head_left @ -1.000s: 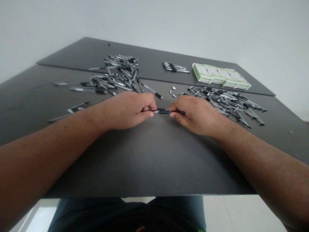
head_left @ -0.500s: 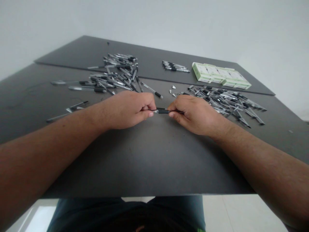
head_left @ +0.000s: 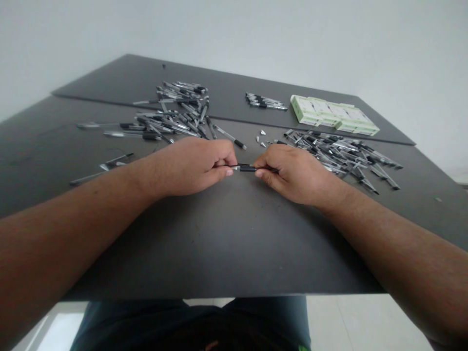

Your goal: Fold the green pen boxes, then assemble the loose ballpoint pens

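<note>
Between my two hands, just above the middle of the grey table point(head_left: 234, 243), lies a pen point(head_left: 247, 169) with a black grip, held level. My left hand point(head_left: 204, 165) pinches its silvery tip end between thumb and curled forefinger. On the other side, the thumb and fingers of my right hand point(head_left: 288, 170) are closed round the barrel, hiding most of it. A second thin dark line shows just behind the black grip; I cannot tell what it belongs to.
A large heap of pens point(head_left: 175, 117) lies beyond my left hand, and pen parts point(head_left: 340, 151) are piled beyond my right. Small silvery tips point(head_left: 263, 132) lie between them. Farther back are a small row of pens point(head_left: 265, 101) and green-and-white boxes point(head_left: 332, 114).
</note>
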Tool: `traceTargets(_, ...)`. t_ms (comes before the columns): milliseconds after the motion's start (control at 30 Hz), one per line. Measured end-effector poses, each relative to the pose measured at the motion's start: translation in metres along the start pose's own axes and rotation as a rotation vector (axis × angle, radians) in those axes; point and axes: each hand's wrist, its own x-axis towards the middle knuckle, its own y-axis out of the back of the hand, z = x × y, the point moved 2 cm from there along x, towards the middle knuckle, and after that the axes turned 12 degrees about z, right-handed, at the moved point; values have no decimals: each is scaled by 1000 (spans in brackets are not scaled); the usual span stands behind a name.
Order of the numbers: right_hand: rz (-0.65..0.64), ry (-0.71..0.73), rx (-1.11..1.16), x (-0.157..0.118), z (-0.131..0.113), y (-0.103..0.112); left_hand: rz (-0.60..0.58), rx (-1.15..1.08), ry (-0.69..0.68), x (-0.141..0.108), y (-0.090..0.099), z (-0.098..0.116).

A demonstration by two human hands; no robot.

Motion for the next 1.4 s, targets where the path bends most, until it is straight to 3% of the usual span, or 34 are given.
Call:
traceTargets(300,33,-11,-41,-1,10,6,113,-78,53,0,2,-4)
traceTargets(567,154,-69,-147,-2,53,23,171,-95,98,0,-3,-9)
traceTargets(733,103,-216,-318,39,97,33,184,-66,92,1,-3,-5)
traceTargets(833,-53,-372,-459,73,126,26,162,-48,84,1,-4,-4)
traceTargets(967,-112,-479,-517,105,160,11,115,-20,86,3,-4,-3)
traceTargets(1167,-167,-585,-588,120,196,-6,70,10,79,4,-2,0)
traceTargets(1400,-161,-624,-611,134,218,-18,75,18,54,3,-1,3)
